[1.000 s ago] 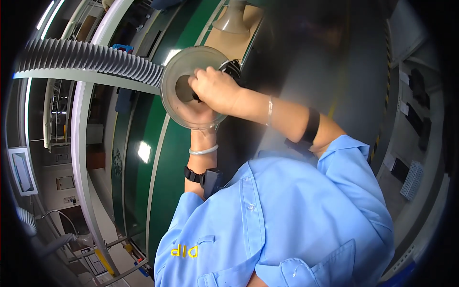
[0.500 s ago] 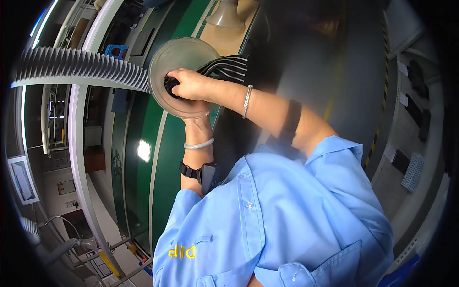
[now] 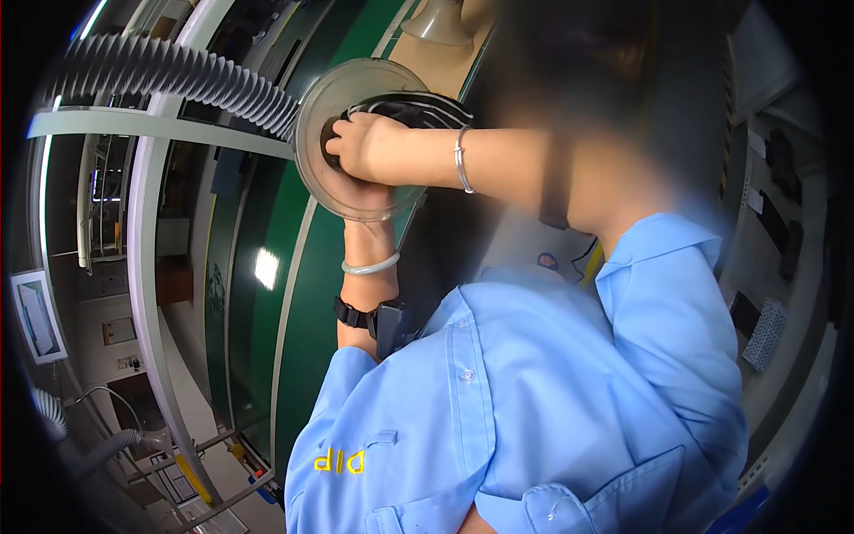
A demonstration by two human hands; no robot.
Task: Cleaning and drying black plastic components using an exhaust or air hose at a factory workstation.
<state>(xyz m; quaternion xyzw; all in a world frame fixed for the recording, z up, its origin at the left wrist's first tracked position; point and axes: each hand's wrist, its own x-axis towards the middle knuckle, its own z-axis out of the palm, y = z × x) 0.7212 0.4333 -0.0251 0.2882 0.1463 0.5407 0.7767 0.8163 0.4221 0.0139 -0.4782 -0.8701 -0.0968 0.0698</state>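
Observation:
A translucent funnel-shaped hood (image 3: 316,182) faces me on the end of a grey corrugated hose (image 3: 191,84). From below, my left hand (image 3: 369,203) reaches behind the hood's rim and holds it; its fingers are mostly hidden, with part of the hand showing through the plastic. Over the hood's mouth, my right hand (image 3: 374,149) has its fingers curled on a black cloth with white stripes (image 3: 414,107). The fingertips are at the dark centre opening, and the cloth trails out past the rim on the right.
A second funnel hood (image 3: 438,22) stands at the far end over a tan surface (image 3: 436,64). A green conveyor-like bench (image 3: 307,294) runs along my left. White frame posts (image 3: 147,222) stand farther left. Dark floor lies to the right.
The hood has shifted slightly right. My right fingers have curled in from a more outstretched pose at the opening, my forearm has swung farther away from me, and the striped cloth lies higher across the rim.

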